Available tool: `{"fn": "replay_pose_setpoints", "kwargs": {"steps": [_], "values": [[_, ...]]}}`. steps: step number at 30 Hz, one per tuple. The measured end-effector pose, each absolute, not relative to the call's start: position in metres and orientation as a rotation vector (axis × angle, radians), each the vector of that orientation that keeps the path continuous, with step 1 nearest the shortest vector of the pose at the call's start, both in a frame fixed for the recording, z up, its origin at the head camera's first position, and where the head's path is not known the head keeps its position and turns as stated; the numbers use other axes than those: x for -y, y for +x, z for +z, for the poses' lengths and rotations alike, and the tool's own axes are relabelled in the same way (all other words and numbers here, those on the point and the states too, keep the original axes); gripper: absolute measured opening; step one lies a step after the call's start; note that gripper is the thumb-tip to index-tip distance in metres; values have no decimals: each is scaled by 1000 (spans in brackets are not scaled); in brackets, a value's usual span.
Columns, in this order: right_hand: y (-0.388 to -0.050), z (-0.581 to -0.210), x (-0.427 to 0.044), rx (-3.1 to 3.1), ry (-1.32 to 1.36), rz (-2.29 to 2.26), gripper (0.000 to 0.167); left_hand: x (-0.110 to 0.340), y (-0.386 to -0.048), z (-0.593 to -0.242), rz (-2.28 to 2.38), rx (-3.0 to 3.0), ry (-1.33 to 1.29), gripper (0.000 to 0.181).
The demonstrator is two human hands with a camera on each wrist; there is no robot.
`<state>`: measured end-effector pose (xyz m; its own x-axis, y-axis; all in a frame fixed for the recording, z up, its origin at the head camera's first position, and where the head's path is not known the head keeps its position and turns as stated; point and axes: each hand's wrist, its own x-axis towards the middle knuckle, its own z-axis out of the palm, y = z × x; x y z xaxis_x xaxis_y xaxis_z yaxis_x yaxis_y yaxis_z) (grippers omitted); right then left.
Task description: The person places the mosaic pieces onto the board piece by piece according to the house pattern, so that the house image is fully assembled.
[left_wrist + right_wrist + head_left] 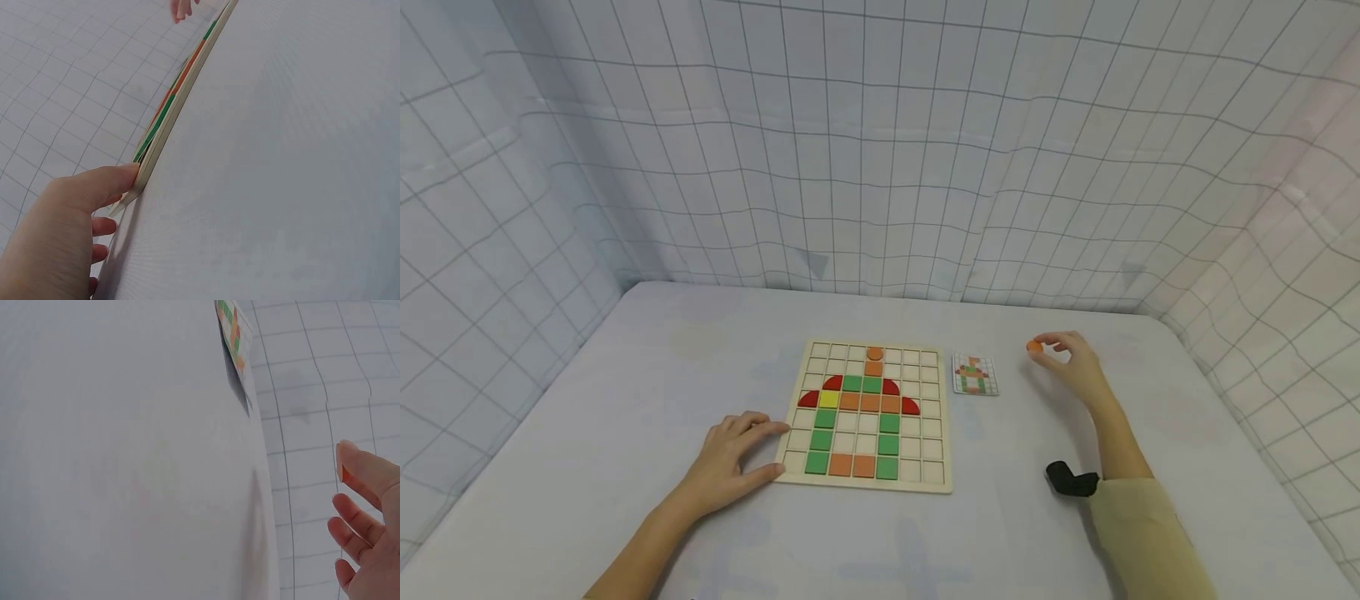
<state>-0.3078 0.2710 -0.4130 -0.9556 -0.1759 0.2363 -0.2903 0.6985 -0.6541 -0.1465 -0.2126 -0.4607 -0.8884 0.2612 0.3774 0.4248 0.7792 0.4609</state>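
A square wooden grid board (928,477) lies on the table with green, orange, yellow and red pieces set in its cells. An orange disc (875,353) sits in its top row. My left hand (727,461) rests at the board's lower left, thumb near the corner and index fingertip on the left edge. In the left wrist view the thumb (103,184) touches the board's side (164,140). Over the table to the right, my right hand (1075,364) pinches another orange disc (1034,347) between thumb and fingertips; the right wrist view shows only its thin edge.
Between the board and my right hand lies a small pattern card (976,374) with a similar coloured figure on a grid. A black curved object (1071,480) is beside my right sleeve (1138,525). Grid-patterned cloth walls (880,167) enclose the table's back and sides.
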Motion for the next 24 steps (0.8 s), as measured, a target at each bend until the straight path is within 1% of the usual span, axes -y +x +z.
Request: {"fn": "replay_pose_setpoints", "kwargs": {"steps": [11,19,24], "values": [[-319,-406,-200,2765,547,1258,40,214,-148,-463,-791,2675,-535,43],[-319,-407,-148,2757,721,1239,32,214,-147,-464,-801,2681,-529,43],[-318,-411,-124,2762,762,1240,31,213,-147,-463,-809,2677,-526,43]]}}
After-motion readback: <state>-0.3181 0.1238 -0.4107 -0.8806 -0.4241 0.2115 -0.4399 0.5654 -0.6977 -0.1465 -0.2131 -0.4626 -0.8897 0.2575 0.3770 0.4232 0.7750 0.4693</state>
